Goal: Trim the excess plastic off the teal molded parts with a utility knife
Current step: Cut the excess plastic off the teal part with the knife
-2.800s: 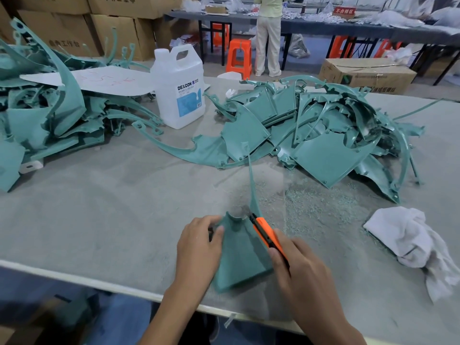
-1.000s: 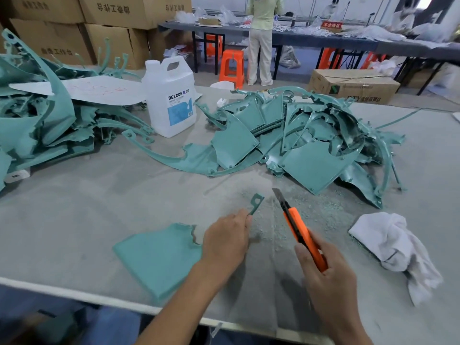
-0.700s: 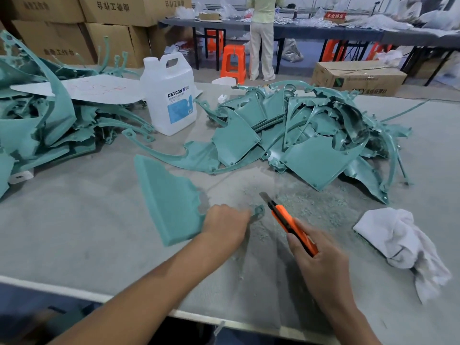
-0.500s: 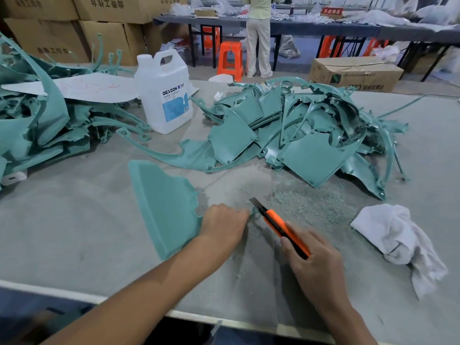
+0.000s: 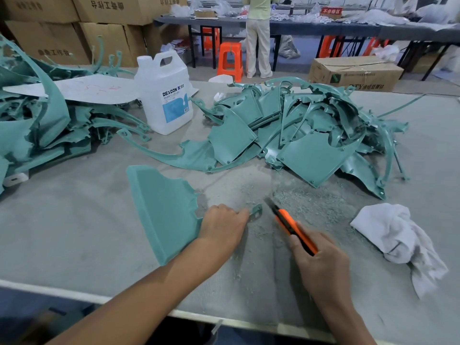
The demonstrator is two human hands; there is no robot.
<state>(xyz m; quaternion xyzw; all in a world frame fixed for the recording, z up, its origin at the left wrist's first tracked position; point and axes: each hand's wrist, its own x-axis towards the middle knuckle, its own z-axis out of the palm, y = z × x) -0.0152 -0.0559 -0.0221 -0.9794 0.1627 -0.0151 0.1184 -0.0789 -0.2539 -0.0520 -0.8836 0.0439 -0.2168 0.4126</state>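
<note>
A person's two bare hands work at a grey counter [image 5: 74,232], seen from above. The left hand [image 5: 224,225], near the middle, has its fingers curled round the narrow neck of a teal molded part [image 5: 164,210]. The part's broad flat panel lies on the counter to the left, and a small looped tab [image 5: 256,211] sticks out to the right of the knuckles. The right hand [image 5: 321,260] grips an orange utility knife [image 5: 291,226], its blade out and pointing far-left, the tip just beside the tab; contact cannot be told. Teal shavings [image 5: 311,202] litter the counter beyond the knife. A crumpled white cloth [image 5: 393,240] lies right. A heap of teal parts [image 5: 311,135] sits farther back, another heap [image 5: 37,120] far left, and a white jug [image 5: 165,95] between them.
</note>
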